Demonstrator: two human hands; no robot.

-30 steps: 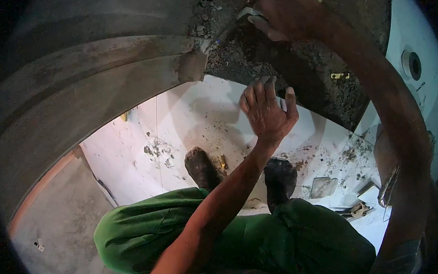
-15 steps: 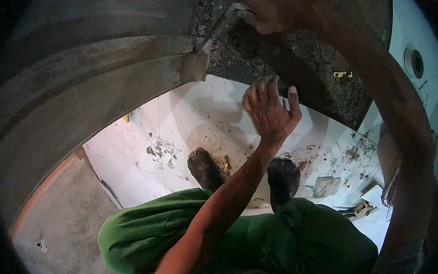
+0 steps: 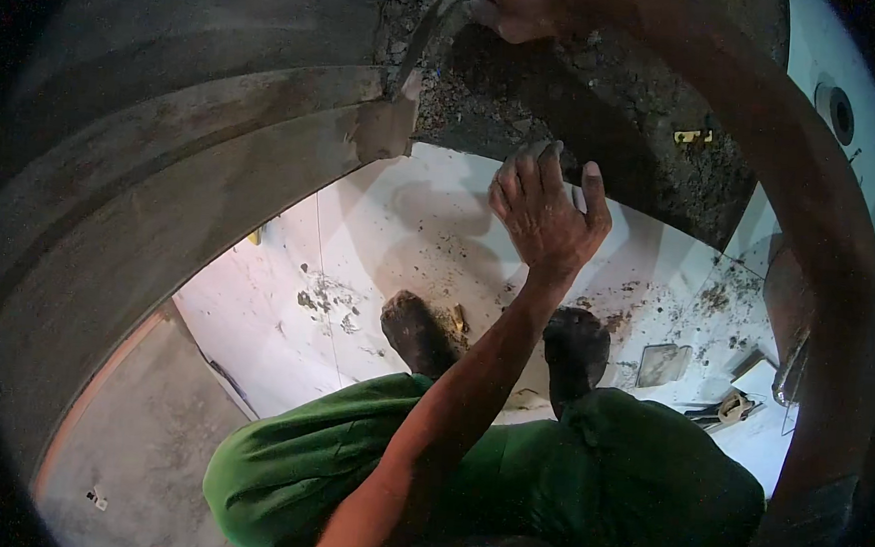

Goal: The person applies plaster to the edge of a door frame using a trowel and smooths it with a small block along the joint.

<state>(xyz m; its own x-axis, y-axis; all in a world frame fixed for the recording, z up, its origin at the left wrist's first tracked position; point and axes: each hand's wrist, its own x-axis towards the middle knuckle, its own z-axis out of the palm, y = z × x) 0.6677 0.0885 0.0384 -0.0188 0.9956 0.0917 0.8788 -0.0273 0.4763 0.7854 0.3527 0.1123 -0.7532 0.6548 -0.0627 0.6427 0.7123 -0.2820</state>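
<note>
My right hand (image 3: 524, 8), partly cut off by the top edge, is closed around the handle of a trowel (image 3: 429, 40). The trowel's bent metal neck shows beside the fingers, and its blade, seen nearly edge-on, points down-left at the corner of the smooth grey cement ledge (image 3: 376, 134). Rough, crumbly mortar (image 3: 489, 91) lies beside and below the blade. Lower down, my left hand (image 3: 552, 205) is open with its thumb apart, fingertips by the mortar's near edge. I see nothing held in it; whether it touches the edge I cannot tell.
My bare feet stand on white tiles (image 3: 359, 249) strewn with mortar crumbs. To the right lie a square tile piece (image 3: 663, 366) and a few tools (image 3: 732, 408). A round pipe opening (image 3: 836, 115) sits in the right white wall. Smooth grey cement curves along the left.
My right hand and the trowel have shifted slightly up and left, toward the top edge. My left hand stays open in nearly the same place. The view has tilted a little.
</note>
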